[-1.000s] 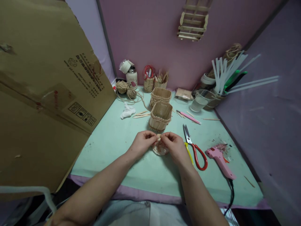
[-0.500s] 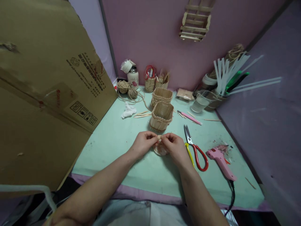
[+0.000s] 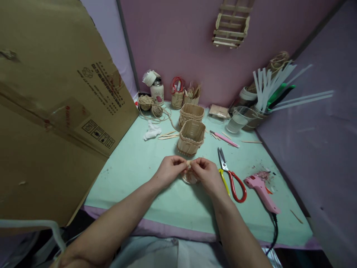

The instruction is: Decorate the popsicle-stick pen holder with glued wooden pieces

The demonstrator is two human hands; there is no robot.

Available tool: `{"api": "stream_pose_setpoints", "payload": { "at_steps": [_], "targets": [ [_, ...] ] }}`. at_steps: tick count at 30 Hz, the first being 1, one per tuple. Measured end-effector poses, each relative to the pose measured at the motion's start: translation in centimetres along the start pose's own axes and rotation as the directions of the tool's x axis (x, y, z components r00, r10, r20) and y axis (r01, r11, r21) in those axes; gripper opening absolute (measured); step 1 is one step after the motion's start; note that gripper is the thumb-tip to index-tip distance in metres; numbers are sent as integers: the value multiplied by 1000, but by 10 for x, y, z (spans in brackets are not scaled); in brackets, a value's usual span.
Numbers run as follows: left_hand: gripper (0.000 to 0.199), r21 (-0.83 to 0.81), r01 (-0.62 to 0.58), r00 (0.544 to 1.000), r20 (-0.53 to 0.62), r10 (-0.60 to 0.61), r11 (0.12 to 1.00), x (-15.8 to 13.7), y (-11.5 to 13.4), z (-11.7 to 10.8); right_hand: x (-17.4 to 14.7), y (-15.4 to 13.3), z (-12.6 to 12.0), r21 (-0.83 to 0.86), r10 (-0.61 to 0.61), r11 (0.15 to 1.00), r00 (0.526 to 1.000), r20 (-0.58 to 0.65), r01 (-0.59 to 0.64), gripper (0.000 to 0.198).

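Close together near the table's front, my left hand point(image 3: 172, 168) and my right hand point(image 3: 205, 172) both pinch a small pale piece point(image 3: 189, 163), whose kind I cannot make out. Below the fingertips is a round, clear-looking object point(image 3: 189, 178), partly covered by my hands. Just beyond them stands a small wooden-slat basket point(image 3: 191, 138) with a braided rim. A second similar basket point(image 3: 192, 112) is right behind it. To the right of my right hand lie scissors point(image 3: 230, 175) with one red and one yellow handle.
A pink glue gun point(image 3: 262, 191) lies at right with its black cord off the front edge. A pink pen-like tool point(image 3: 224, 139), twine balls point(image 3: 149, 104), white tissue point(image 3: 152, 131), and a clear cup point(image 3: 236, 123) are farther back. A large cardboard box point(image 3: 55, 111) borders the left.
The view has shifted very slightly. Both hands keep the same pinch in the same place, and nothing else has visibly moved.
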State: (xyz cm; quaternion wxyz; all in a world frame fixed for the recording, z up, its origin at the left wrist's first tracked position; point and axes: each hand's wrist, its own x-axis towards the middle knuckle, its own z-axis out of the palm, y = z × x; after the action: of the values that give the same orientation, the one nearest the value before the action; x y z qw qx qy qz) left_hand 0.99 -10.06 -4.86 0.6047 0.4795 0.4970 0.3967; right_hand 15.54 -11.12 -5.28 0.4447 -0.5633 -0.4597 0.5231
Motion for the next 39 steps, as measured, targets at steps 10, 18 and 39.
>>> {"api": "stream_pose_setpoints", "payload": {
  "at_steps": [10, 18, 39],
  "targets": [
    [12, -19, 18, 1000, 8, -18, 1000, 0, 1, 0, -2, -3, -1, 25, 22, 999, 1000, 18, -22, 24],
    [12, -2, 9, 1000, 20, -8, 1000, 0, 1, 0, -1, 0, -2, 28, 25, 999, 999, 31, -26, 22],
    [13, -7, 20, 1000, 19, -20, 1000, -1, 2, 1, 0, 2, -2, 31, 18, 999, 998, 52, -19, 20]
  ]
}}
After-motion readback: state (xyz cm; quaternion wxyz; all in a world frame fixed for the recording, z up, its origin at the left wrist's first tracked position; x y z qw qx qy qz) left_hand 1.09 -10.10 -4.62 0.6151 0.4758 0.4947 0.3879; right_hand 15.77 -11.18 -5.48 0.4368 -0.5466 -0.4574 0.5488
